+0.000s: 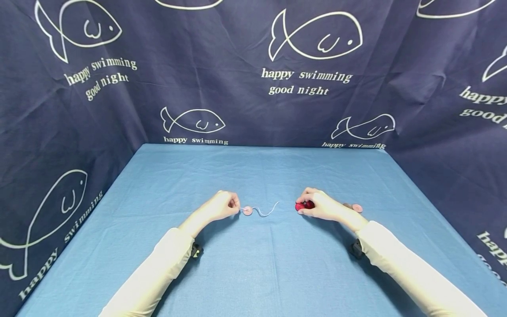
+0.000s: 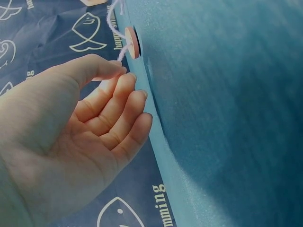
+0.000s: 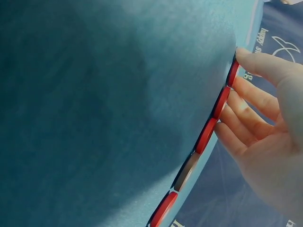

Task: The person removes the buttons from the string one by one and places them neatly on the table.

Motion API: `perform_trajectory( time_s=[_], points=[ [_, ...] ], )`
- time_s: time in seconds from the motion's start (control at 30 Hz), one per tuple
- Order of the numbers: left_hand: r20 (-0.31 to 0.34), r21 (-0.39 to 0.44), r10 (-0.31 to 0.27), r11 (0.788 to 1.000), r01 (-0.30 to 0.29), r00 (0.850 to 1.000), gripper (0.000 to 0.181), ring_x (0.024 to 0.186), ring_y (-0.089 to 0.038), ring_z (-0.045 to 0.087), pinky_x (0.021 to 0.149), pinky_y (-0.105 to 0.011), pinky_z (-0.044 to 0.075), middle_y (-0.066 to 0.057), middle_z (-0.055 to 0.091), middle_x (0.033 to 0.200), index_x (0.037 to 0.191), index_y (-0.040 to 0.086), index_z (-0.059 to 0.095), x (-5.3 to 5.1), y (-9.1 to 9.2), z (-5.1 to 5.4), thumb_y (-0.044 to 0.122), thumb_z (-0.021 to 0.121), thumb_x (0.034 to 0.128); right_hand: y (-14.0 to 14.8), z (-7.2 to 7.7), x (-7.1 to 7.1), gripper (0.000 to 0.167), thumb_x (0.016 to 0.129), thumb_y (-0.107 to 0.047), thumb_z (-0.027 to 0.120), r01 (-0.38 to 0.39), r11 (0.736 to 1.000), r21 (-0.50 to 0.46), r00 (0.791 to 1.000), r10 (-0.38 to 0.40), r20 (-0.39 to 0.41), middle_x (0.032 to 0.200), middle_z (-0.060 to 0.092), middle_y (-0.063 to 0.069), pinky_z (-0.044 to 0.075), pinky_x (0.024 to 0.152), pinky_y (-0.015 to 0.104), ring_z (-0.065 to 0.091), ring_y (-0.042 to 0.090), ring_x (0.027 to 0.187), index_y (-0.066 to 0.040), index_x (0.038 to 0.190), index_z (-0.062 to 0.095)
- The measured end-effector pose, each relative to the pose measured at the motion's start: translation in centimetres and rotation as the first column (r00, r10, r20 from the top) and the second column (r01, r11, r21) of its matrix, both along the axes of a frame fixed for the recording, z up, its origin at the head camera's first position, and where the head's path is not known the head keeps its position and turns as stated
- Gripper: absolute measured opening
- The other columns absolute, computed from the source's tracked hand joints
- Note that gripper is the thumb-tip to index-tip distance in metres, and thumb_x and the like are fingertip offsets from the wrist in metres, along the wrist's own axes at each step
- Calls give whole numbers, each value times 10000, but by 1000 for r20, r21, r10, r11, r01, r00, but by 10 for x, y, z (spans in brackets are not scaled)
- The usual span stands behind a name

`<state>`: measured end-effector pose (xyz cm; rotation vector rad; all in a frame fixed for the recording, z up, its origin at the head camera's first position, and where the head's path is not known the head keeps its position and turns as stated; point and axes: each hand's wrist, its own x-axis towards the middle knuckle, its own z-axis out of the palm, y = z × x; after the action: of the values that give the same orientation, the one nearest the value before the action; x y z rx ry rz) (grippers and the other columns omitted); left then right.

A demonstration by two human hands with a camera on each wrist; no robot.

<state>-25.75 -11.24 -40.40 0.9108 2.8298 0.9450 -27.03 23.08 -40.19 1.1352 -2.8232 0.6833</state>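
My left hand (image 1: 225, 206) pinches one end of a pale lilac string (image 1: 263, 215) between thumb and forefinger; the other fingers curl loosely in the left wrist view. A round pink button (image 1: 247, 211) is threaded on the string close to the fingertips, and the string's free end trails right over the cloth. My right hand (image 1: 322, 206) holds a red button (image 3: 233, 72) by its edges with thumb and forefinger, at the head of a row. Two more red buttons (image 3: 222, 101) lie along its other fingers, partly covered by the hand in the head view.
Further along the row lie a brown button (image 3: 188, 171) and a pinkish-red one (image 3: 163, 209), right of the right hand. Blue cloth (image 1: 237, 273) covers the table. Dark curtains (image 1: 245, 70) with white fish drawings hang behind and at both sides.
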Motion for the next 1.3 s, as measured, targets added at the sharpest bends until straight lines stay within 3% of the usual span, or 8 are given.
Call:
perform_trajectory(
  time_s=[0.37, 0.6, 1.3],
  points=[
    [9, -10, 8, 1000, -8, 1000, 46, 569, -18, 506, 595, -177, 444, 31, 606, 636, 753, 79, 636, -1, 2, -1, 43, 613, 770, 0, 1, 1, 260, 793, -173, 733, -3, 1000, -6, 1000, 3, 5, 940, 600, 59, 447, 718, 275, 544, 172, 834, -46, 1017, 698],
    [1, 1, 1, 1000, -1, 1000, 44, 568, -20, 504, 587, -178, 442, 23, 610, 642, 761, 73, 640, 0, 1, 0, 40, 618, 780, -2, 4, 2, 252, 788, -124, 734, -39, 998, -55, 997, 36, -69, 922, 627, 96, 484, 747, 346, 596, 222, 833, -17, 1013, 690],
    [1, -3, 11, 1000, -11, 1000, 56, 553, -20, 496, 573, -180, 434, 31, 607, 642, 762, 83, 637, -1, 2, -2, 54, 613, 803, -24, 11, -3, 285, 814, -135, 707, -77, 995, -64, 995, 72, -75, 982, 641, 103, 482, 810, 415, 606, 243, 927, -12, 1069, 671]
  ],
)
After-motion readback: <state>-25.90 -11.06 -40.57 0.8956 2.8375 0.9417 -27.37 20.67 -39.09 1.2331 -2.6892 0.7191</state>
